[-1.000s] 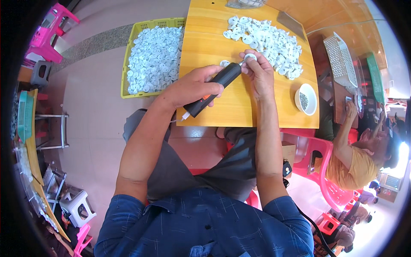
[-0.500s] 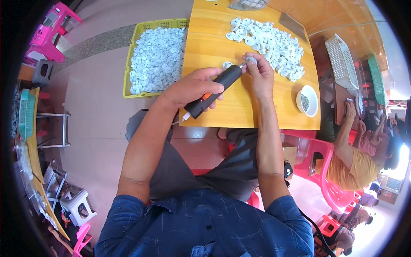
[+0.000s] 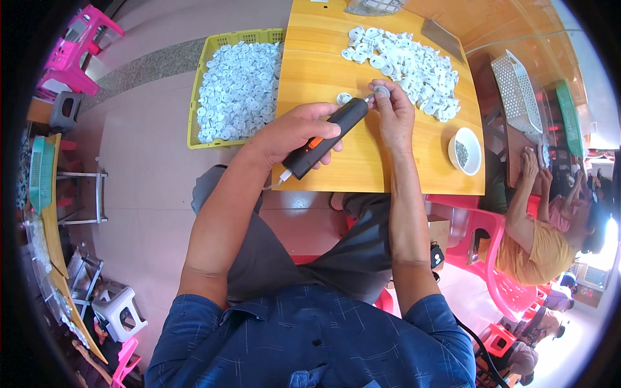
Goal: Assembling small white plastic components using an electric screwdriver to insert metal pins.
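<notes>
A black electric screwdriver (image 3: 346,123) with an orange switch is gripped in my left hand (image 3: 299,133), its cable trailing from the rear end. Its tip points up and right, against a small white round plastic part (image 3: 382,91). My right hand (image 3: 393,111) pinches that part between thumb and fingers. One more white round part (image 3: 343,98) lies on the table just left of the screwdriver's tip. Beyond my right hand spreads a heap of white plastic parts (image 3: 414,68). At the table's right side stands a white bowl (image 3: 472,150) with small metal screws (image 3: 460,154).
A yellow crate (image 3: 194,123) full of white round parts stands left of the wooden table (image 3: 317,52). A clear plastic bag (image 3: 374,6) lies at the far edge. To the right are a white perforated basket (image 3: 515,90), a pink chair (image 3: 495,258) and a person in yellow (image 3: 537,255).
Both hands stay almost where they were, with the screwdriver tip still at the white part. At the right, the other person's hands have shifted slightly.
</notes>
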### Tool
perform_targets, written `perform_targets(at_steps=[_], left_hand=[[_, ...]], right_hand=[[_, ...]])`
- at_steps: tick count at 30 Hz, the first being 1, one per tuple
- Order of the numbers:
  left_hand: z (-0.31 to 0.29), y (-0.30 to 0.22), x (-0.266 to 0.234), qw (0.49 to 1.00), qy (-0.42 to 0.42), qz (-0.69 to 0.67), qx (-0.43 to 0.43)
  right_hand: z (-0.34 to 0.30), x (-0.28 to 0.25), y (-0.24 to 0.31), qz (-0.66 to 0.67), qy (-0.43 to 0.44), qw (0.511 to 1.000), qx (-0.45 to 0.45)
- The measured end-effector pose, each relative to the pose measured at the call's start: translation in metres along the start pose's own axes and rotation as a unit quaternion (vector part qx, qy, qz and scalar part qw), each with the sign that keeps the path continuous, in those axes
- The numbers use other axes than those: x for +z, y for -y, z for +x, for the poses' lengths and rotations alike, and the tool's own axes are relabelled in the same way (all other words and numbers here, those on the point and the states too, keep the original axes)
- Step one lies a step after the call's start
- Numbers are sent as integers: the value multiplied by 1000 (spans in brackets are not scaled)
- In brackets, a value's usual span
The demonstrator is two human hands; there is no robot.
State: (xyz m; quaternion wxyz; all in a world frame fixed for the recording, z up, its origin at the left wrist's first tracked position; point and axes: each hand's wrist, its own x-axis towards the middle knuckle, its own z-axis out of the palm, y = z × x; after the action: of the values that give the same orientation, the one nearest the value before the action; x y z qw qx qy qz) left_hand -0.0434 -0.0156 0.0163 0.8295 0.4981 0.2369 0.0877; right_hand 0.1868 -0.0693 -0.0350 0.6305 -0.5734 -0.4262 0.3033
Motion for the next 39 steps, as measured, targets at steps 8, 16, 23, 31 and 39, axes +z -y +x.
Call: perform_targets(at_steps=[8, 16, 23, 31, 39], left_hand=[[1, 0, 2, 999, 6, -42, 2], [2, 0, 1, 999, 4, -42, -3], [4, 1, 1, 999, 17, -39, 2], [11, 4, 3, 999, 17, -35, 6], [-18, -7, 4, 998, -4, 60, -13]], right_hand=[[0, -4, -3, -14, 0, 1000, 4], [0, -2, -4, -4, -9, 1000, 8], [0, -2, -3, 11, -17, 1000, 3], [2, 1, 0, 48, -33, 998, 23], [10, -18, -13, -160, -55, 984, -48]])
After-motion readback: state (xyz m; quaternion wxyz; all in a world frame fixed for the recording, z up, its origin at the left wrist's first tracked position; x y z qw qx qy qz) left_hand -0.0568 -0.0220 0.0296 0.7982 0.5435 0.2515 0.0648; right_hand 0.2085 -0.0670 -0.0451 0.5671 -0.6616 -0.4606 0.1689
